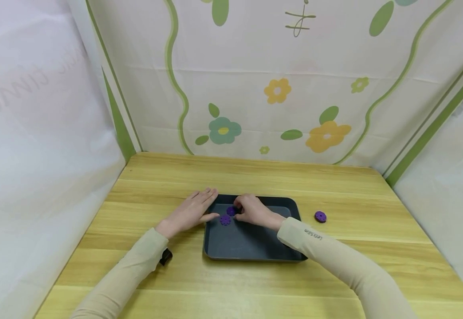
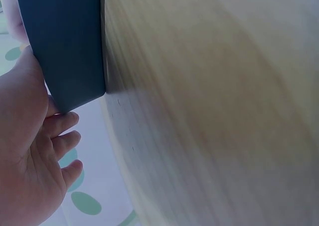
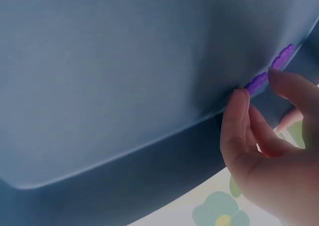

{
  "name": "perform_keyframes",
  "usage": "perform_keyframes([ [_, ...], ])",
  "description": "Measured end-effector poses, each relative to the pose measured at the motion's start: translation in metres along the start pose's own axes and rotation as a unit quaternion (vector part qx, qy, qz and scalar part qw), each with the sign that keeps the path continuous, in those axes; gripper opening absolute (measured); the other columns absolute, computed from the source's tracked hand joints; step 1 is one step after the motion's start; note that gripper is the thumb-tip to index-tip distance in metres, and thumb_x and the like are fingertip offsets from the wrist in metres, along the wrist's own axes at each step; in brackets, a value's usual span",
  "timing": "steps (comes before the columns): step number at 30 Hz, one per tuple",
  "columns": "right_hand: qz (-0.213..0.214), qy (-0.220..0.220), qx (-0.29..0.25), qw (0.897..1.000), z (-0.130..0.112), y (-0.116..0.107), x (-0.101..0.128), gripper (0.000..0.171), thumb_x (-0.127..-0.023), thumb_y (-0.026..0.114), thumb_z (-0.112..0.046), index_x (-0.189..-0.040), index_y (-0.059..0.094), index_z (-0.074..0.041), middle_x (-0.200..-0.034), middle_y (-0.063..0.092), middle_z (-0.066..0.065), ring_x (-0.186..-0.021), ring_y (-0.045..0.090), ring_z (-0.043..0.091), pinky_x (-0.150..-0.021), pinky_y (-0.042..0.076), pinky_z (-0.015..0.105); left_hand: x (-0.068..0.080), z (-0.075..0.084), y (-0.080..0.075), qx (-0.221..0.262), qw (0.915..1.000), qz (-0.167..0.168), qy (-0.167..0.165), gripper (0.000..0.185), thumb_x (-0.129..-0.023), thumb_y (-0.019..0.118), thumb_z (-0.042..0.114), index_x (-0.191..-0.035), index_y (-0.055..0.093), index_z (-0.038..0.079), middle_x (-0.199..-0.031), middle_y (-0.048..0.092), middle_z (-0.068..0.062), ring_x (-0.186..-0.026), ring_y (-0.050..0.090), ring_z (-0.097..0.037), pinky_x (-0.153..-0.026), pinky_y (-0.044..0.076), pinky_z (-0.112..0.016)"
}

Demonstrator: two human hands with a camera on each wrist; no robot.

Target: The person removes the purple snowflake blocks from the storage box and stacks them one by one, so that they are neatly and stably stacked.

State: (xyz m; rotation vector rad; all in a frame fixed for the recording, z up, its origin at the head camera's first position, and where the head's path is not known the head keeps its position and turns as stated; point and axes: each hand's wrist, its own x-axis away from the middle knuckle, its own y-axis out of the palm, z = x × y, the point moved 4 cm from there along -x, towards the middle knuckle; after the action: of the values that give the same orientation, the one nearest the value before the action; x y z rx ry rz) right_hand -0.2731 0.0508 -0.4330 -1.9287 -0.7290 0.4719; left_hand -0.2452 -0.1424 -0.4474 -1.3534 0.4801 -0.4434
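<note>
Right hand [image 1: 253, 210], frame centre, pinches a purple disc [image 1: 231, 211] inside the dark tray [image 1: 251, 248]. A second disc [image 1: 225, 219] lies just lower left. Left hand [image 1: 191, 212], fingers flat and released, steadies the tray's left rim.

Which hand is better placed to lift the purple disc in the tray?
Right. The right hand already touches a purple disc in the tray; the left hand lies flat at the tray's edge.

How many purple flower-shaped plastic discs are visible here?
3. One purple disc lies in the dark grey tray, one is at the right hand's fingertips in the tray, and one lies on the wooden table. The hands may hide others.
</note>
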Motion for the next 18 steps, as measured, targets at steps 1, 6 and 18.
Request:
perform_keyframes([
  [1, 0.001, -0.001, 0.003, 1.000, -0.0002, 0.0011, -0.0006, 0.031, -0.083, 0.078, -0.011, -0.109, 0.069, 0.005, -0.102, 0.070, 0.018, -0.079, 0.070, 0.022, -0.071, 0.060, 0.030, 0.0000, 0.0000, 0.0002, 0.000, 1.0000, 0.000, 0.000, 0.074, -0.101, 0.048, 0.053, -0.156, 0.031, 0.006, -0.161, 0.034, -0.013, -0.151, 0.031, -0.030, -0.123, 0.030, -0.051],
  [6, 0.004, 0.003, 0.010, 1.000, -0.0004, 0.0045, -0.0024, 0.030, -0.084, 0.078, -0.010, -0.109, 0.069, 0.004, -0.103, 0.069, 0.017, -0.078, 0.068, 0.017, -0.070, 0.059, 0.029, -0.0002, -0.0002, 0.0009, -0.002, 1.0000, 0.001, 0.000, 0.074, -0.101, 0.048, 0.053, -0.156, 0.031, 0.006, -0.161, 0.034, -0.013, -0.150, 0.032, -0.030, -0.123, 0.030, -0.051],
  [18, 0.004, 0.005, 0.038, 0.999, -0.0031, 0.0076, -0.0041, 0.028, -0.085, 0.076, -0.010, -0.111, 0.071, 0.000, -0.101, 0.068, 0.015, -0.084, 0.065, 0.022, -0.072, 0.059, 0.034, 0.0001, -0.0001, 0.0008, -0.002, 0.9999, 0.013, 0.007, 0.073, -0.101, 0.049, 0.051, -0.155, 0.033, 0.005, -0.160, 0.036, -0.014, -0.149, 0.034, -0.031, -0.122, 0.031, -0.052],
])
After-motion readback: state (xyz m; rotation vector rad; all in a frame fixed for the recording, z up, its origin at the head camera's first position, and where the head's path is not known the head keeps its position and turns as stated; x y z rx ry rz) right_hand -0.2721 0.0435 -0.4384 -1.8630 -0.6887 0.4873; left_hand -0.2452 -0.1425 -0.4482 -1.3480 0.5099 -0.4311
